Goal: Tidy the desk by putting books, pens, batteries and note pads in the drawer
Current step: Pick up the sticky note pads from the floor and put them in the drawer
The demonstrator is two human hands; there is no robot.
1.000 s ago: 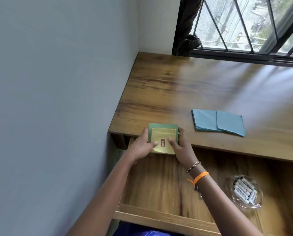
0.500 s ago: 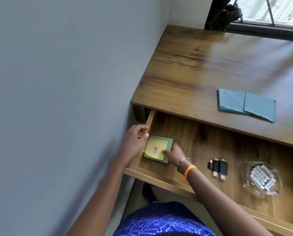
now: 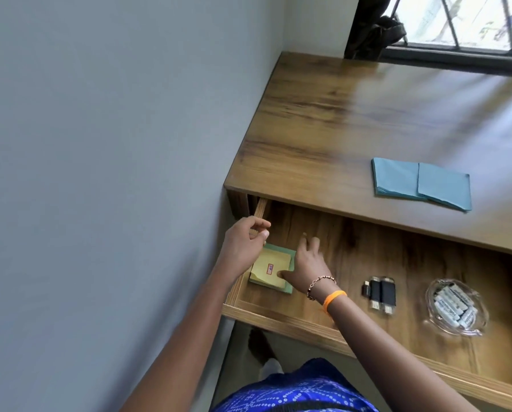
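Head view is showing a wooden drawer point(image 3: 281, 319) pulled open at lower centre, smooth grained wood. Square yellow and green note pads point(image 3: 271, 270) are lying in its left corner. Right hand point(image 3: 306, 267), fingers spread, is now lifting off them; left hand point(image 3: 244, 243) is hovering loosely curled, empty. Black flash drives point(image 3: 379, 292), a glass dish of batteries point(image 3: 455, 306) and blue papers point(image 3: 421, 187) on the desk point(image 3: 367, 114) are sitting rightward.

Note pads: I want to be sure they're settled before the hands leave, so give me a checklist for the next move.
1. Yellow and green note pads lie flat in the drawer corner: ok.
2. Left hand off the pads: ok.
3. Right hand released: not ok, thumb on the yellow pad.
4. Blue note pads on the desk unobstructed: ok.
5. Free drawer floor for them: ok.
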